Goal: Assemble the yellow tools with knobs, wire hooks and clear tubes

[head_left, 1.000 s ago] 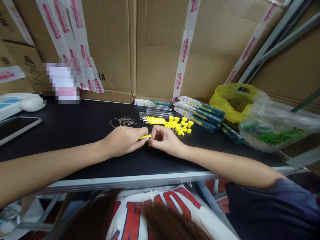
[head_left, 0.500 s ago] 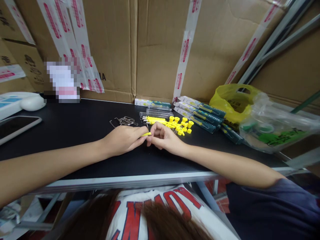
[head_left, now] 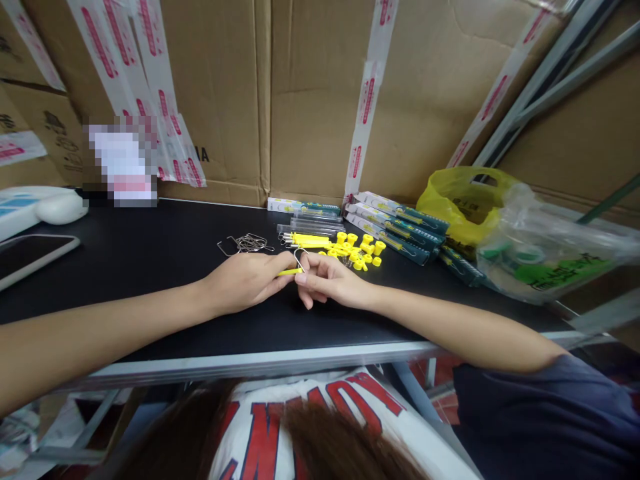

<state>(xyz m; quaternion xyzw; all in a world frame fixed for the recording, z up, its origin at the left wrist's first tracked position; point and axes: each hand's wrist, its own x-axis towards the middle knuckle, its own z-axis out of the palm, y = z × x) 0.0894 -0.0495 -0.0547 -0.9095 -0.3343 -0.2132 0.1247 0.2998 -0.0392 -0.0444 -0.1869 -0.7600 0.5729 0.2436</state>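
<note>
My left hand (head_left: 243, 281) is closed on a thin yellow plastic rod (head_left: 288, 272), whose end sticks out toward the right. My right hand (head_left: 334, 280) pinches a bent metal wire hook (head_left: 301, 255) at that end, its curve standing up above the fingertips. Whether the hook passes through the rod is too small to tell. Behind the left hand lies a tangle of wire hooks (head_left: 250, 243). Beyond my right hand are yellow rods (head_left: 311, 240) and several small yellow caps (head_left: 367, 248), with clear plastic tubes (head_left: 313, 223) behind them.
Printed narrow boxes (head_left: 400, 223) are stacked at the back right, beside a yellow plastic bag (head_left: 465, 207) and a clear bag (head_left: 555, 253). A phone (head_left: 35, 257) and a white device (head_left: 43, 203) lie at the left. Cardboard boxes (head_left: 310, 100) wall the table's back.
My right hand's fingers have shifted at the rod's end, and the hook's curve now shows upright above them. More of the yellow rod is visible. The camera view has moved slightly.
</note>
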